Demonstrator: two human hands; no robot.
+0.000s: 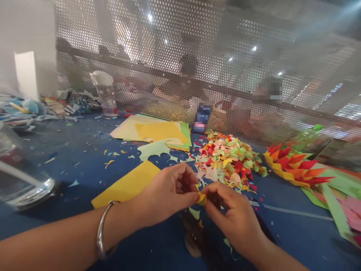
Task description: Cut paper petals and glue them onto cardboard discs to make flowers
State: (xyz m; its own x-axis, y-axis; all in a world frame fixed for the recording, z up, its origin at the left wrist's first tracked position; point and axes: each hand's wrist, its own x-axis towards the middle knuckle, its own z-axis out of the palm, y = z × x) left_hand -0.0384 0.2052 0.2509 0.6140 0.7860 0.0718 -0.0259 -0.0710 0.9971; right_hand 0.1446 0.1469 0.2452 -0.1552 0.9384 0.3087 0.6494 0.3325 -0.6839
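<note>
Between my two hands is a small folded piece of yellow paper [201, 199]. My left hand [177, 188] pinches its left side with thumb and fingers, and a silver bangle circles that wrist. On the other side, my right hand [228, 207] grips the same piece between thumb and fingertips. A yellow paper sheet [128, 184] lies on the blue table partly behind my left hand. Just beyond my hands is a heap of small cut paper pieces [228, 158] in red, orange, yellow and pale green.
Stacked coloured sheets [158, 130] and a pale green cut-out sheet [153, 150] lie farther back, near a phone [201, 118]. A layered red-orange-yellow paper flower [296, 165] sits right. A clear container [22, 177] stands left, a plastic cup [105, 94] behind. A perforated screen [141, 49] borders the table.
</note>
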